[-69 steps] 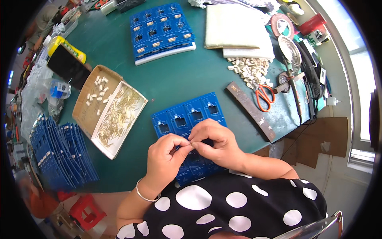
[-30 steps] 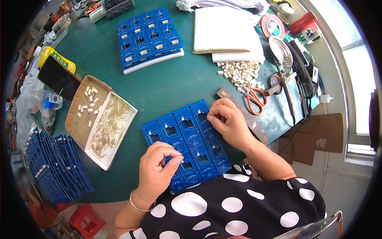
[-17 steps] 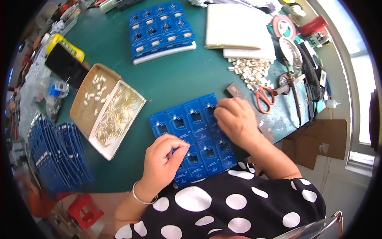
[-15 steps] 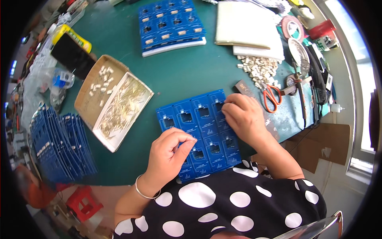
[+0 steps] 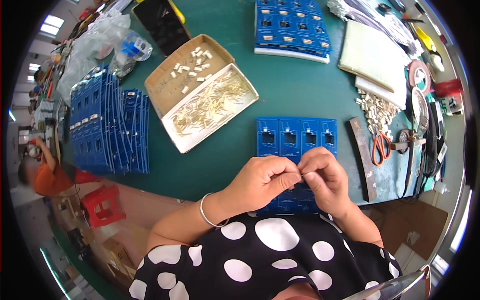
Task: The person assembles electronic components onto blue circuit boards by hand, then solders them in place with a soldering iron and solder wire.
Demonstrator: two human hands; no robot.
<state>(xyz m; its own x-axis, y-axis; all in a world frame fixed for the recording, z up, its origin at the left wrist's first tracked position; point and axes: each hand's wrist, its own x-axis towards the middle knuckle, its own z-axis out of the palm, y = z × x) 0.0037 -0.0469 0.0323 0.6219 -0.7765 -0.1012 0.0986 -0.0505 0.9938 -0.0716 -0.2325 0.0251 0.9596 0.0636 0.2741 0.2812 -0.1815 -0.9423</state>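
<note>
A blue panel of printed circuit boards (image 5: 288, 147) with square cutouts lies on the table in front of my body. Above its middle, my left hand (image 5: 265, 182) and my right hand (image 5: 327, 182) meet fingertip to fingertip. Thumb and forefinger of each hand are pinched together. Between them shows something tiny and thin, too small to name. The hands and forearms hide the panel's lower part. To the left, an open cardboard box (image 5: 156, 96) holds a pile of thin gold-coloured pins (image 5: 210, 107) and several small white connectors (image 5: 192, 70).
Stacked blue boards (image 5: 292, 27) lie on white foam at the back; more boards (image 5: 95, 120) stand at the left. Right are a metal bar (image 5: 363, 160), orange-handled scissors (image 5: 381, 150) and heaped white connectors (image 5: 375, 107). Another person (image 5: 50, 175) is at the far left.
My right hand has left the panel's upper right part and come to my left hand, fingertips together. The view has turned, so the table's things appear further right.
</note>
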